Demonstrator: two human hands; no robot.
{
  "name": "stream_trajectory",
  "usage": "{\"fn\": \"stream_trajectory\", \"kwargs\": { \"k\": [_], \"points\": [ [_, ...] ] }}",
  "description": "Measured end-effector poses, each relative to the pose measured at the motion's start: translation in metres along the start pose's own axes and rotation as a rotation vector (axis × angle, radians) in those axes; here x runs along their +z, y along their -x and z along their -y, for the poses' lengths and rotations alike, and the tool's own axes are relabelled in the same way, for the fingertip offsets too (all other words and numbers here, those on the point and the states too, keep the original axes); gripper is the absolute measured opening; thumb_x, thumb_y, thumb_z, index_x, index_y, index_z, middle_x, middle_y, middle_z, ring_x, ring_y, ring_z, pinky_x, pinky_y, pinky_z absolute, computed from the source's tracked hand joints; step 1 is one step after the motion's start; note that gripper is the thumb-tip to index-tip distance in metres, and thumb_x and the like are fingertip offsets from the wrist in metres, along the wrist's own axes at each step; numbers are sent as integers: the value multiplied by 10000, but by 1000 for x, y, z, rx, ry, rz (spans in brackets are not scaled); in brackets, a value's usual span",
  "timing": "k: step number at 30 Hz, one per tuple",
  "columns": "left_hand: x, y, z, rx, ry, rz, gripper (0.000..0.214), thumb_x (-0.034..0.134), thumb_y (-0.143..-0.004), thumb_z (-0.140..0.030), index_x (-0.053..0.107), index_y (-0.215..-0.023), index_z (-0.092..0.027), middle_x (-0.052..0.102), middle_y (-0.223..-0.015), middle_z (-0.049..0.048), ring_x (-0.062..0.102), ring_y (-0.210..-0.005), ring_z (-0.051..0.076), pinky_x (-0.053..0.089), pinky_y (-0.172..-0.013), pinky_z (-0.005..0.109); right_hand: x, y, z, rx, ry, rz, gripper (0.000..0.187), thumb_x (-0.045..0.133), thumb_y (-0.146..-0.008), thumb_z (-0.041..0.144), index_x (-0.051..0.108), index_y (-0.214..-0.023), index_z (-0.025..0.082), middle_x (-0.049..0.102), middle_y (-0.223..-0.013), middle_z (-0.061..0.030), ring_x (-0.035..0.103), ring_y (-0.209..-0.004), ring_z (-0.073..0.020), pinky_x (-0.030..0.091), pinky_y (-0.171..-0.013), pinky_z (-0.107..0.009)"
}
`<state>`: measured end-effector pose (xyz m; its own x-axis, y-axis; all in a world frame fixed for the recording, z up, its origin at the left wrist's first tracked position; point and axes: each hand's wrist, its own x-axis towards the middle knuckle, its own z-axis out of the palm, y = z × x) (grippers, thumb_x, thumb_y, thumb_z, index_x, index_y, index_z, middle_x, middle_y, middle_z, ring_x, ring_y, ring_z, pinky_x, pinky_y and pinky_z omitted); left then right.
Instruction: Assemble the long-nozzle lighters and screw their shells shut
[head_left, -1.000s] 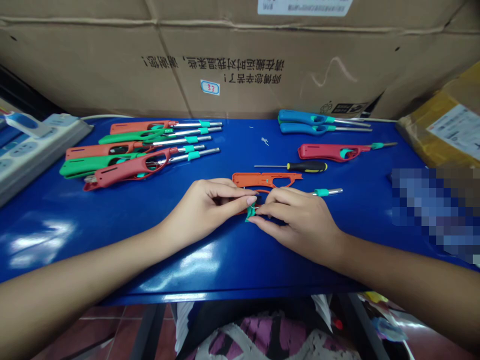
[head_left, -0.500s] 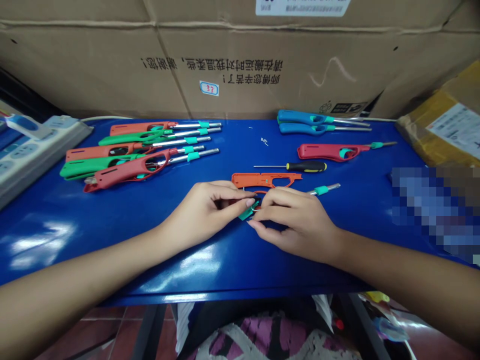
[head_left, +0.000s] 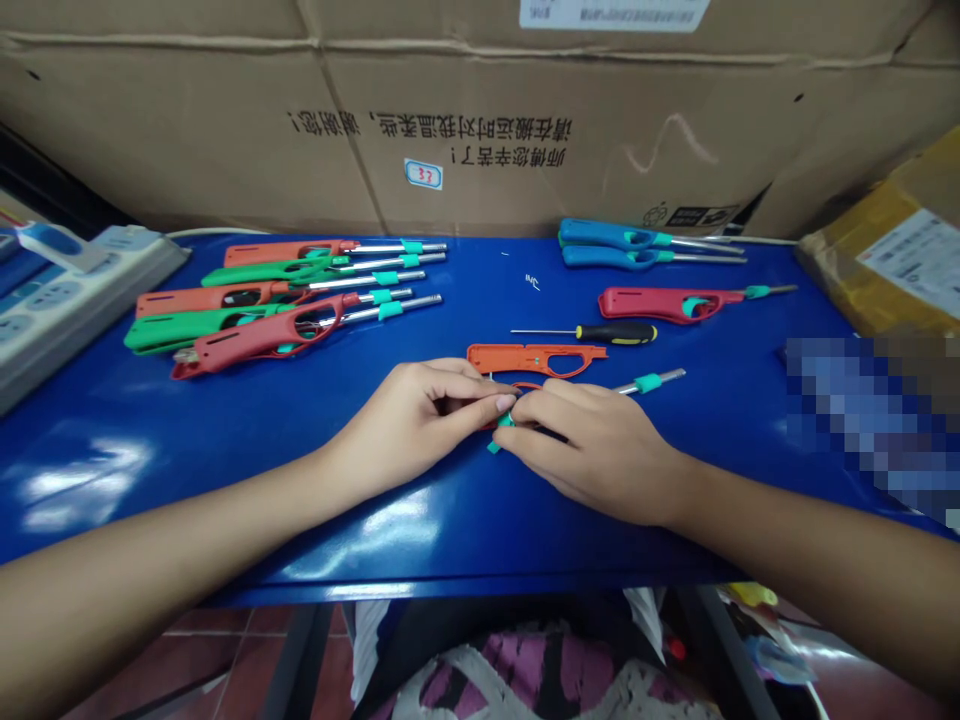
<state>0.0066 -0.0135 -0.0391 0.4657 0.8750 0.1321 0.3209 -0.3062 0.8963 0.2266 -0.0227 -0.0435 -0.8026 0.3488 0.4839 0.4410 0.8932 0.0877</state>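
My left hand [head_left: 420, 415] and my right hand [head_left: 592, 445] meet at the middle of the blue table [head_left: 225, 470], both pinched round a half-open orange lighter with a small teal trigger piece [head_left: 501, 428] showing between the fingertips. The lighter's metal tube with a teal collar [head_left: 649, 381] sticks out to the right from under my right hand. Just behind my hands lies a separate orange lighter shell half [head_left: 534, 358]. A black-handled screwdriver [head_left: 600, 332] lies behind that.
Several red and green lighters [head_left: 270, 300] are piled at the left. Two blue lighters [head_left: 637, 247] and a red lighter [head_left: 675, 302] lie at the back right. A white power strip [head_left: 67, 290] is at far left. Cardboard boxes [head_left: 480, 110] wall the back.
The teal trigger piece, tilted up between my fingers half a second ago, now sits lower, mostly covered by my fingertips. Both hands stayed in place.
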Motion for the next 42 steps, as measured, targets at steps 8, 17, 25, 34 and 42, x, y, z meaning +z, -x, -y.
{"fn": "stream_trajectory", "kwargs": {
  "k": [8, 17, 25, 34, 42],
  "points": [
    [-1, 1, 3, 13, -77, -4, 172, 705, -910, -233, 812, -1042, -207, 712, -858, 28, 650, -750, 130, 478, -620, 238, -10, 3, -2, 211, -528, -148, 129, 613, -921, 132, 593, -1015, 220, 715, -909, 7, 657, -808, -119, 534, -751, -256],
    [-2, 4, -1, 22, -145, -44, 163, 734, -873, -200, 808, -1016, -174, 715, -833, 20, 520, -553, 59, 417, -523, 200, -12, 2, -22, 682, -733, -189, 77, 694, -865, 169, 644, -913, 204, 673, -769, 15, 628, -606, -97, 557, -585, -233],
    [-3, 4, -1, 31, -148, -48, 144, 749, -857, -210, 810, -977, -158, 721, -849, 40, 516, -537, 47, 426, -510, 182, -14, -3, -26, 924, -956, -115, 144, 778, -810, 296, 748, -902, 189, 737, -757, -24, 647, -602, -129, 556, -570, -267],
    [-1, 6, -4, 30, -119, -20, 162, 765, -836, -221, 805, -981, -159, 717, -887, 47, 498, -515, 40, 420, -489, 182, -9, -3, -30, 947, -1067, -160, 181, 802, -792, 343, 724, -834, 186, 708, -709, -12, 620, -586, -117, 527, -540, -244],
    [-3, 4, -6, 9, -104, -4, 165, 681, -923, -267, 802, -882, -163, 732, -856, 58, 613, -653, 115, 457, -568, 225, -10, -3, -22, 813, -900, -134, 78, 727, -867, 246, 678, -861, 185, 686, -713, 3, 634, -599, -108, 546, -573, -236]
  ]
}}
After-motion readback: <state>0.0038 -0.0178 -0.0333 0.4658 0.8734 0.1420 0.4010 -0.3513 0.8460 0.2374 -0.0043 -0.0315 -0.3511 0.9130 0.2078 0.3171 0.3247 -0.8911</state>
